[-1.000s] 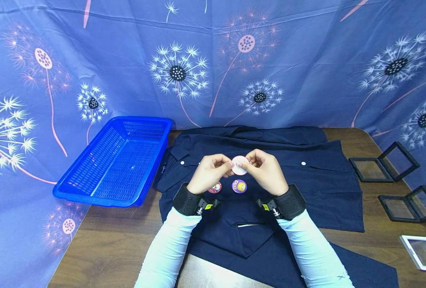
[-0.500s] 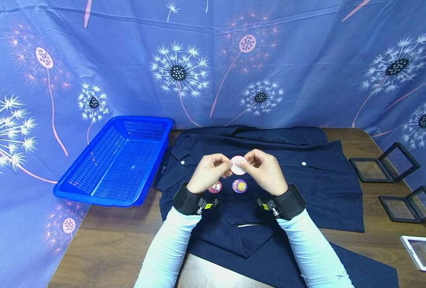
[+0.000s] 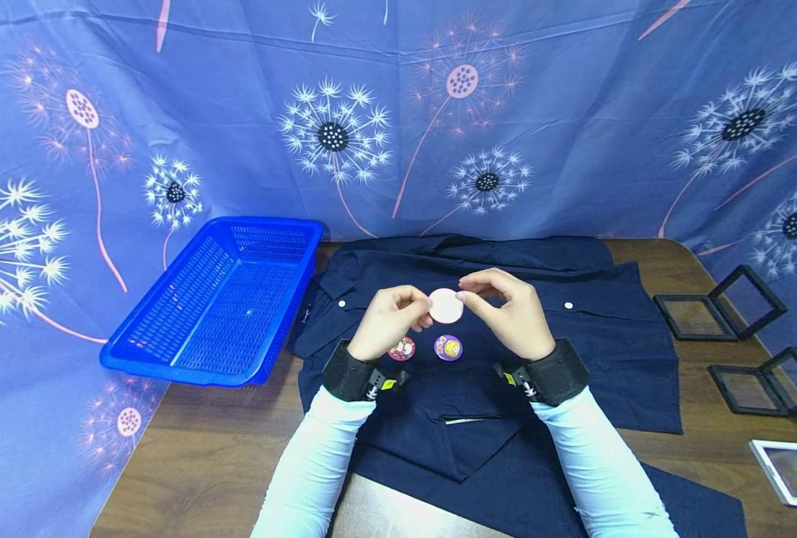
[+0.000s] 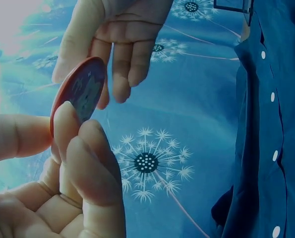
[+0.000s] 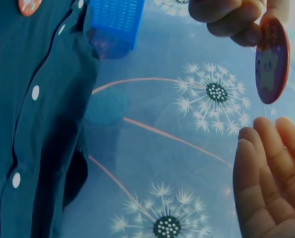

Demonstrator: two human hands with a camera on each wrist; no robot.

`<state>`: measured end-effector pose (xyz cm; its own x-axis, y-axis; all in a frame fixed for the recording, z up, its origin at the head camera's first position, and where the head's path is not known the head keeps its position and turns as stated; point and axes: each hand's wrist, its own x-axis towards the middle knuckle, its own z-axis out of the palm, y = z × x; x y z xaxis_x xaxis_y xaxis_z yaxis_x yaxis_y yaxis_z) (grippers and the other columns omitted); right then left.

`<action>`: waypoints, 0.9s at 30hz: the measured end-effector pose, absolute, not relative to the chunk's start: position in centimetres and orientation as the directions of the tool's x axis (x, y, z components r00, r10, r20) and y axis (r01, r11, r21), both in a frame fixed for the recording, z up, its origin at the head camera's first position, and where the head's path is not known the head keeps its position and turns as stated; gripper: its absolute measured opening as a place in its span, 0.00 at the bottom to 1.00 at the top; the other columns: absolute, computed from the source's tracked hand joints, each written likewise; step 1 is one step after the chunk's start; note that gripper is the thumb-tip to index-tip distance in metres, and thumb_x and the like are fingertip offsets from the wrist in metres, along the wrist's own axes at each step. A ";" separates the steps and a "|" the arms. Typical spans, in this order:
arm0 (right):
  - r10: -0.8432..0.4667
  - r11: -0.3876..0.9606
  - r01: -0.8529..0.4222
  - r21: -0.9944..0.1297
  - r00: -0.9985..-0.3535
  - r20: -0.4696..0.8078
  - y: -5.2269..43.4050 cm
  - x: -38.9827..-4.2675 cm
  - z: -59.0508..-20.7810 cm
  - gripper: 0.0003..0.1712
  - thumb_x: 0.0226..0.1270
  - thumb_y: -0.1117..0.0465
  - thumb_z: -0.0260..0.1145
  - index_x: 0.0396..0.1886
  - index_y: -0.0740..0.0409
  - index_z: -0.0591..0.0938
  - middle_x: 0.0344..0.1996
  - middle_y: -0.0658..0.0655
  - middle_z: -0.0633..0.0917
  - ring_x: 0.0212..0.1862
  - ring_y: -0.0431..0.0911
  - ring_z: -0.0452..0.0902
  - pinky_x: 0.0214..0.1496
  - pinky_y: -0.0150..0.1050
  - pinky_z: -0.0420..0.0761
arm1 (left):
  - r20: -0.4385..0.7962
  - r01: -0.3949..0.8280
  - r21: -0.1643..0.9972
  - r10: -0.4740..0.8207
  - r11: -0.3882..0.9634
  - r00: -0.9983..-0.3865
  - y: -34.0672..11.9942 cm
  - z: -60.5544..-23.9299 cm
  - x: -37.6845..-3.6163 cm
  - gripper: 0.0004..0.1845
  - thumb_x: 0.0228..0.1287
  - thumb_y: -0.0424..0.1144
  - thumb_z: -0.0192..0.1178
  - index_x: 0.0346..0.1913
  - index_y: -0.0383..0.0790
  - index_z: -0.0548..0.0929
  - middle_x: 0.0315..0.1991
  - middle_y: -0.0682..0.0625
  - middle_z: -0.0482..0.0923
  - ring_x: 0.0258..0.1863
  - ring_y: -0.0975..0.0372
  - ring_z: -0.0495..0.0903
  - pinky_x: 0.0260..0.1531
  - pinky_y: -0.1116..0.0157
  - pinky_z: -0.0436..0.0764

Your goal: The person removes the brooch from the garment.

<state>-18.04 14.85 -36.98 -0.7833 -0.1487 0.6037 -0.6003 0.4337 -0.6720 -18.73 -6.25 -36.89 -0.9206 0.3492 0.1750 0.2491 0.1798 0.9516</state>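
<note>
My left hand (image 3: 417, 314) pinches a round pin badge (image 3: 445, 305) by its left edge, above a dark navy shirt (image 3: 594, 351). The badge's pale back faces the head camera. Its reddish printed face (image 4: 80, 91) shows in the left wrist view, between my left thumb and fingers (image 4: 68, 148). My right hand (image 3: 499, 302) hovers just right of the badge with relaxed fingers and holds nothing. In the right wrist view its fingers (image 5: 271, 168) sit apart from the badge (image 5: 271, 62). Two more badges lie on the shirt, one red (image 3: 402, 349) and one purple (image 3: 448, 347).
A blue mesh basket (image 3: 217, 299) stands at the left of the wooden table (image 3: 203, 448). Two open black frame boxes (image 3: 718, 302) (image 3: 765, 381) and a white one (image 3: 792, 471) lie along the right edge. A dandelion-print cloth (image 3: 398, 112) hangs behind.
My right hand has let go of the badge and drawn slightly up and to the right, its fingers loosened. My left hand still holds the badge in about the same place.
</note>
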 end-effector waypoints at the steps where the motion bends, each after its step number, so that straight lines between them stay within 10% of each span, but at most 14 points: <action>1: -0.158 0.424 -0.623 -0.657 -0.765 0.624 15.0 -18.1 -37.0 0.11 0.58 0.68 0.72 0.42 0.60 0.86 0.37 0.55 0.88 0.38 0.38 0.82 0.43 0.31 0.82 | 0.176 0.249 0.953 0.349 0.175 -0.920 -6.2 -36.9 -18.7 0.09 0.67 0.31 0.55 0.34 0.27 0.82 0.25 0.40 0.81 0.23 0.63 0.79 0.26 0.70 0.79; 27: -0.337 0.450 -0.820 -0.353 -0.522 0.784 15.3 -18.0 -39.0 0.24 0.44 0.75 0.78 0.45 0.61 0.86 0.45 0.58 0.88 0.49 0.51 0.84 0.61 0.30 0.75 | 0.135 0.179 0.979 0.339 0.101 -0.931 -6.4 -37.0 -18.9 0.10 0.68 0.30 0.53 0.37 0.23 0.80 0.23 0.51 0.78 0.24 0.66 0.77 0.27 0.71 0.78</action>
<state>-17.96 15.30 -39.00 -0.5218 -0.3371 0.7836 -0.8205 0.4498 -0.3528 -18.93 -6.38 -36.96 -0.9309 0.3394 0.1350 0.1787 0.1005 0.9788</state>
